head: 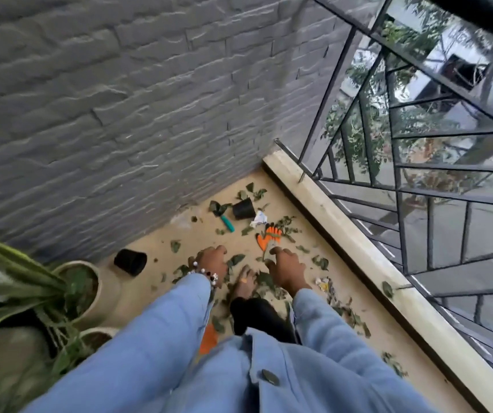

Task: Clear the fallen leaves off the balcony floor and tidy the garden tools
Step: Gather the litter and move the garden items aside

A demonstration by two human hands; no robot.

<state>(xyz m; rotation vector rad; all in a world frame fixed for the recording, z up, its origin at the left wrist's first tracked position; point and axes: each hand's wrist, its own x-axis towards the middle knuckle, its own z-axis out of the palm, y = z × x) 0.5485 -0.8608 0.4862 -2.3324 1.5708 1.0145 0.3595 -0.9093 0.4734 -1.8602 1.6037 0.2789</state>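
Right hand pinched a leafy stem; left hand hung loosely curled, holding nothing visible. Leaves lay between and below both hands; trowel well ahead, nearer the left.

Rough stone wall, metal railing, matt floor.

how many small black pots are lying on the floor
2. One black pot lies on its side near the wall corner, beside the trowel. The other lies left of the left hand. More may be hidden.
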